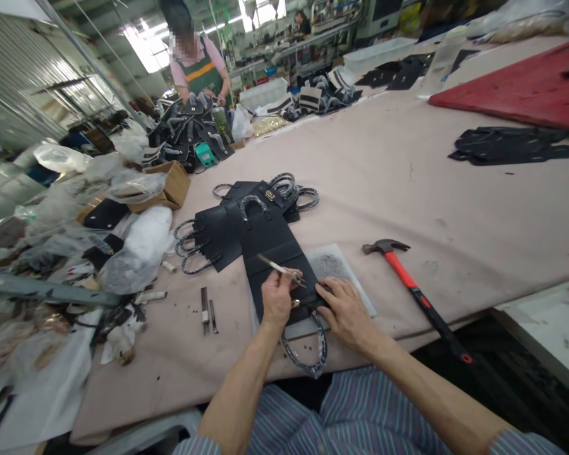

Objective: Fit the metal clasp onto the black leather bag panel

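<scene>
My left hand point(277, 297) pinches a thin pale tool point(275, 265), its dark end pointing up and left, above a black leather panel point(275, 243). My right hand point(346, 309) rests with spread fingers on the panel's right edge, near a small gold fitting point(294, 304). A wrapped loop handle point(308, 363) hangs from the panel's near end; another lies at its far end. Beneath the panel is a pale slab point(334, 262). More black panels with wrapped handles point(218, 234) lie just beyond and to the left.
A red-handled hammer point(408, 278) lies to the right. Small metal tools point(205, 309) lie left. Plastic bags and a cardboard box point(173, 183) crowd the left side. Black pieces point(507, 145) and a red board point(516, 82) are far right. A person in an apron point(203, 69) stands across the table.
</scene>
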`<state>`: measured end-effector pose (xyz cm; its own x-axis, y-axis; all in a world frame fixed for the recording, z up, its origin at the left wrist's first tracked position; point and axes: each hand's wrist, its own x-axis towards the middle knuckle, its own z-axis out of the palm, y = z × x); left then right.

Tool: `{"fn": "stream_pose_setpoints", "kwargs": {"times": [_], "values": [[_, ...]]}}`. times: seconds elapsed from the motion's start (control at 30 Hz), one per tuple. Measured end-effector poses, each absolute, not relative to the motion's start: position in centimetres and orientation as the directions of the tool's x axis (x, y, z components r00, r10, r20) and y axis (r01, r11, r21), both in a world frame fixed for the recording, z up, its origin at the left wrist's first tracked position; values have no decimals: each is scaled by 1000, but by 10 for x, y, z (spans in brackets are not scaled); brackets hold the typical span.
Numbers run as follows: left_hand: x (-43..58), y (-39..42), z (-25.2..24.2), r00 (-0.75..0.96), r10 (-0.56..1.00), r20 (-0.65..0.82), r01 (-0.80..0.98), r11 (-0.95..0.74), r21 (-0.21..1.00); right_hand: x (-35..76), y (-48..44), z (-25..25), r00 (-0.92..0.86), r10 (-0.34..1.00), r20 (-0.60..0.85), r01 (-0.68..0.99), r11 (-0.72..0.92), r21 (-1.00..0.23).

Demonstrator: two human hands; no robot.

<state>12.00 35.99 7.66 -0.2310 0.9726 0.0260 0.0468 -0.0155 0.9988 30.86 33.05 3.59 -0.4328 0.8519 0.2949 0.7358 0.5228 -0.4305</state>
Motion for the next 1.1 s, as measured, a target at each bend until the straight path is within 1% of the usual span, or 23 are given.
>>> {"fn": "stream_pose_setpoints", "kwargs": {"times": [0.03, 0.07, 0.1, 0.13, 0.17, 0.2, 0.23, 0.27, 0.3, 0.33, 0.37, 0.4, 0.43, 0.47, 0.5, 0.6, 0.73, 0.87, 0.9, 0.93, 1.0, 1.07, 1.1], "values": [[112, 366, 81, -335, 941, -46, -104, 12, 995, 311, 332, 36, -436, 849, 299, 732, 528, -430], [102, 370, 85, -407, 908, -102, -205, 18, 979, 312, 333, 36, -439, 846, 304, 730, 532, -428], [88, 372, 89, -444, 887, -129, -238, 22, 971, 313, 333, 36, -441, 843, 307, 730, 536, -424], [72, 372, 92, -454, 882, -125, -198, 38, 980, 313, 333, 36, -442, 842, 310, 732, 539, -418], [54, 368, 95, -450, 887, -104, -96, 68, 993, 313, 333, 36, -445, 839, 314, 733, 542, -411], [36, 362, 98, -444, 893, -76, 51, 110, 993, 313, 333, 35, -448, 835, 320, 733, 548, -403], [18, 353, 100, -434, 899, -51, 223, 162, 961, 313, 332, 34, -451, 830, 328, 732, 554, -396], [1, 343, 101, -426, 904, -34, 398, 222, 890, 313, 332, 33, -453, 824, 339, 730, 561, -389], [-13, 333, 102, -425, 905, -31, 554, 287, 782, 313, 332, 32, -453, 819, 351, 729, 567, -383], [-25, 323, 102, -431, 902, -43, 674, 353, 649, 313, 332, 32, -452, 815, 362, 728, 572, -378], [-33, 313, 101, -443, 894, -65, 756, 412, 510, 312, 333, 31, -452, 812, 369, 729, 575, -372], [-39, 305, 99, -459, 884, -87, 804, 455, 383, 312, 333, 32, -451, 810, 374, 731, 576, -366], [-41, 298, 97, -472, 876, -100, 830, 480, 283, 312, 333, 32, -451, 809, 376, 734, 576, -359], [-42, 293, 94, -479, 872, -100, 846, 489, 215, 311, 333, 33, -451, 809, 376, 738, 576, -353], [-40, 288, 91, -474, 876, -85, 858, 482, 178, 311, 333, 33, -455, 808, 375, 739, 577, -346], [-29, 278, 85, -447, 894, -15, 882, 444, 155, 311, 332, 33, -471, 795, 383, 735, 593, -328], [-25, 269, 82, -457, 890, 3, 877, 449, 170, 313, 334, 25, -479, 771, 420, 723, 618, -309], [-53, 265, 87, -598, 800, 57, 790, 575, 211, 313, 339, 18, -486, 753, 443, 711, 636, -301], [-62, 266, 89, -642, 765, 47, 755, 620, 213, 313, 339, 18, -488, 751, 445, 710, 638, -298], [-72, 268, 92, -676, 737, 3, 721, 661, 207, 313, 339, 18, -490, 750, 445, 711, 639, -295], [-89, 275, 96, -700, 698, -148, 677, 716, 173, 313, 339, 18, -491, 752, 440, 713, 637, -292], [-102, 285, 100, -672, 680, -293, 673, 726, 142, 314, 340, 17, -491, 754, 436, 712, 636, -299], [-106, 289, 101, -654, 678, -336, 680, 721, 132, 314, 340, 17, -490, 756, 434, 710, 635, -304]]}}
